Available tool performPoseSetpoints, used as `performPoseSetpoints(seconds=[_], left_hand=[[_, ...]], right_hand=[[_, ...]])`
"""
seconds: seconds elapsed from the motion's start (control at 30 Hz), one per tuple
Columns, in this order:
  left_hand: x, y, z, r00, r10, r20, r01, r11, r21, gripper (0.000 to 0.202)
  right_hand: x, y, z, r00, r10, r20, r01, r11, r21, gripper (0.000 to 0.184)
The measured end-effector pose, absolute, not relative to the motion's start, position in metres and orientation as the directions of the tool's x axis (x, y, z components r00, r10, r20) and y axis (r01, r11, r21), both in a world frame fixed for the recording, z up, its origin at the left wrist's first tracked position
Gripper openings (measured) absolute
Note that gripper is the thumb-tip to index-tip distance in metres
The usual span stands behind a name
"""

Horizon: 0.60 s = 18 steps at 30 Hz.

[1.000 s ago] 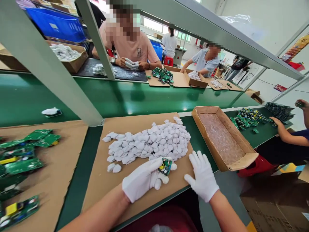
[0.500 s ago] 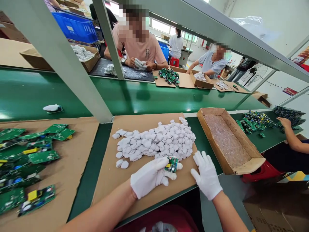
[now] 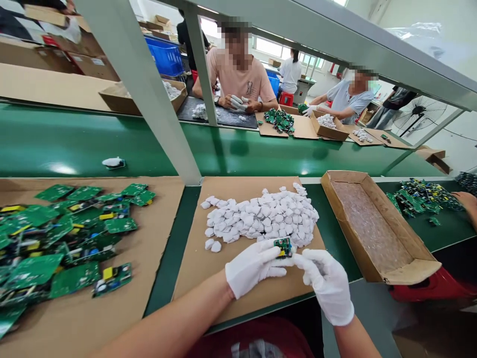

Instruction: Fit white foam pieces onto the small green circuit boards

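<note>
A small green circuit board (image 3: 283, 247) with a yellow component is held between the gloved fingers of my left hand (image 3: 253, 267). My right hand (image 3: 331, 286), also in a white glove, has its fingers drawn together at the board's right edge. What sits between those fingertips, if anything, is hidden against the white glove. Just beyond both hands, a heap of white rounded pieces (image 3: 257, 219) lies on a cardboard sheet (image 3: 197, 278). To the left, many green circuit boards (image 3: 76, 278) are spread over another cardboard sheet (image 3: 152, 243).
An open cardboard tray (image 3: 363, 233) stands right of the heap, with more boards (image 3: 421, 196) beyond it. A grey frame post (image 3: 149, 94) rises between the sheets. On the green belt (image 3: 253, 149) lies one board with a white top (image 3: 114, 162). Co-workers sit across.
My right hand has moved left from the cardboard's edge to the board, its spread fingers now drawn together. My left hand still holds the board. The view has shifted left.
</note>
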<state>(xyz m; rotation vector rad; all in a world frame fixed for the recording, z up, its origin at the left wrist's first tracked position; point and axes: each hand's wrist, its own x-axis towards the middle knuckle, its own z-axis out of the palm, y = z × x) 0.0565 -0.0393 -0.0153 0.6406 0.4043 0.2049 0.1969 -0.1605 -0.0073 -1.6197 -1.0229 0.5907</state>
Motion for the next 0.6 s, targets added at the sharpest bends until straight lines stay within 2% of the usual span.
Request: performPoseSetpoints(seconds=[0.13, 0.33, 0.47, 0.6], left_hand=[[0.056, -0.041, -0.012, 0.907, 0.343, -0.246, -0.043, 0.655, 0.754, 0.036], [0.058, -0.048, -0.014, 0.843, 0.516, -0.154, -0.102, 0.433, 0.895, 0.042], [0.058, -0.049, -0.016, 0.823, 0.556, -0.119, -0.083, 0.324, 0.942, 0.045], [0.057, -0.047, -0.016, 0.829, 0.544, -0.129, -0.059, 0.315, 0.947, 0.048]], right_hand=[[0.190, -0.150, -0.010, 0.504, 0.827, 0.249, 0.486, -0.034, -0.873, 0.017], [0.190, -0.147, -0.010, 0.394, 0.812, 0.430, 0.761, -0.026, -0.649, 0.016], [0.188, -0.148, -0.016, 0.362, 0.768, 0.528, 0.825, -0.001, -0.565, 0.014], [0.188, -0.147, -0.021, 0.380, 0.753, 0.537, 0.840, -0.039, -0.541, 0.014]])
